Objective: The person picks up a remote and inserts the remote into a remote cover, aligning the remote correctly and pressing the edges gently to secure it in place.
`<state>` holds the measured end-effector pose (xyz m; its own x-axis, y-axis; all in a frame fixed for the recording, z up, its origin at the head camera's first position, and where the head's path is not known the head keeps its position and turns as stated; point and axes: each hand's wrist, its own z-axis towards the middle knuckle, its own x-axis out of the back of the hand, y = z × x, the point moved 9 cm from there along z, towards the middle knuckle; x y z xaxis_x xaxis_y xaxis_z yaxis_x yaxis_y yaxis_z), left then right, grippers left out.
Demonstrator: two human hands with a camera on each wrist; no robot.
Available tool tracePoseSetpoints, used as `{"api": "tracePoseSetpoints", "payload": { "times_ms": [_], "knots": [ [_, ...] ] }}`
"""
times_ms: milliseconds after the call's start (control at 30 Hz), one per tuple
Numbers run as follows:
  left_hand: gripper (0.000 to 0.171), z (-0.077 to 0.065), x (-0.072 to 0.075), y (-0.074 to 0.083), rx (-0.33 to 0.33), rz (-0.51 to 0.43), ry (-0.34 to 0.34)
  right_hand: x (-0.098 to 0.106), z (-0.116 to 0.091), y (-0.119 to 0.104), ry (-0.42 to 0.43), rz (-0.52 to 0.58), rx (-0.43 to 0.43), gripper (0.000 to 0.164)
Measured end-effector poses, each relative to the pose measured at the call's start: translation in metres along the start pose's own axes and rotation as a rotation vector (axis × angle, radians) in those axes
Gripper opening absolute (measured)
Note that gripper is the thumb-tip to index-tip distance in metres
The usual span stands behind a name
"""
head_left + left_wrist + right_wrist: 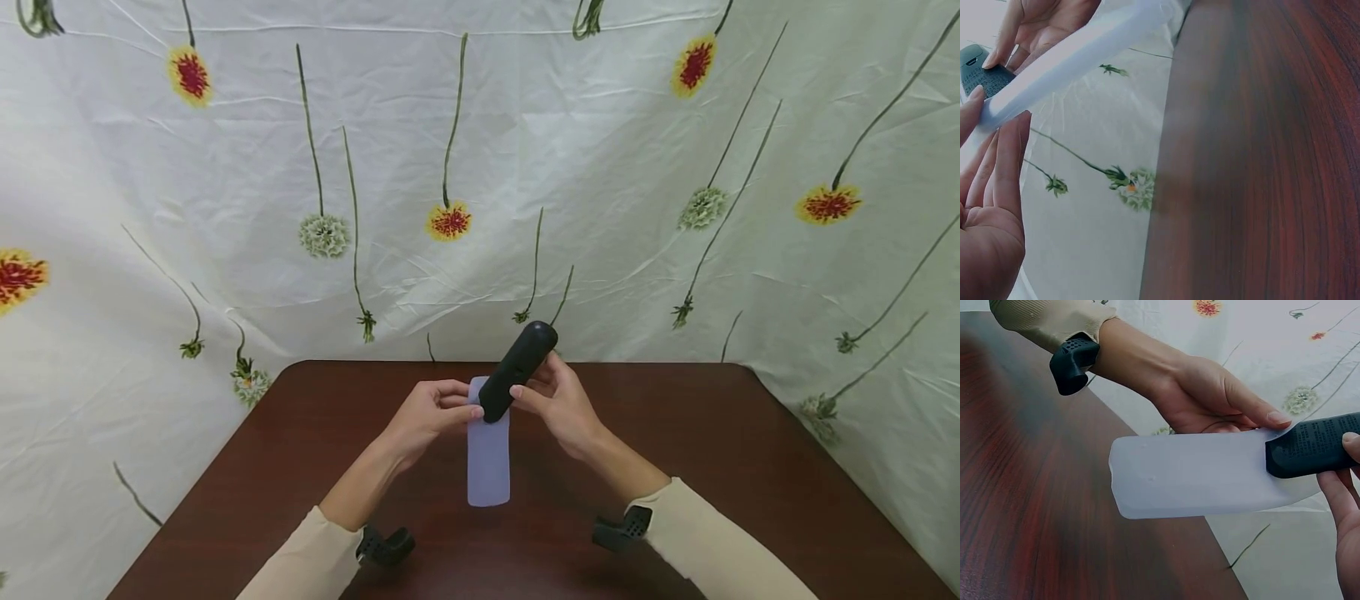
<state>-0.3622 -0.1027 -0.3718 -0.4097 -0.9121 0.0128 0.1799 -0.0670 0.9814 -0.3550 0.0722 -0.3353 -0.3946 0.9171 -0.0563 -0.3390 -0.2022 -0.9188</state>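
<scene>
A black, rounded, elongated device that looks like a remote control [519,370] is held tilted over the table, its upper end to the right. Behind and below its lower end hangs a translucent pale lilac sleeve [489,471]. My left hand [429,417] pinches the sleeve near its upper part, the thumb beside the device's lower end. With thumb and fingers, my right hand [557,408] grips the device. Small printed text shows on the device [1310,447] in the right wrist view, and its end lies against the sleeve [1191,475] there. Whether that end sits inside the sleeve, I cannot tell.
The dark red-brown wooden table [315,483] lies beneath both hands. Behind it hangs a pale flower-patterned cloth [397,167]. Black wrist devices [386,547] sit at both beige sleeve cuffs.
</scene>
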Motion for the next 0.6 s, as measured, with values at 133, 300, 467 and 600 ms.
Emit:
{"api": "tracePoseSetpoints", "payload": {
  "times_ms": [133, 300, 467, 600],
  "knots": [
    [0.039, -0.001, 0.0, -0.002, 0.004, -0.024, 0.007, -0.001, -0.002, 0.006, 0.002, 0.052, -0.031, 0.058],
    [0.037, -0.003, 0.0, -0.003, -0.001, -0.031, 0.012, -0.003, -0.005, 0.018, 0.001, 0.115, -0.086, 0.06],
    [0.034, -0.003, 0.002, 0.0, -0.015, 0.028, 0.027, -0.004, -0.005, 0.02, -0.035, 0.079, -0.097, 0.057],
    [0.033, -0.003, 0.002, 0.005, -0.041, 0.093, 0.029, -0.005, -0.004, 0.014, -0.073, 0.003, -0.058, 0.056]
  ]
}}
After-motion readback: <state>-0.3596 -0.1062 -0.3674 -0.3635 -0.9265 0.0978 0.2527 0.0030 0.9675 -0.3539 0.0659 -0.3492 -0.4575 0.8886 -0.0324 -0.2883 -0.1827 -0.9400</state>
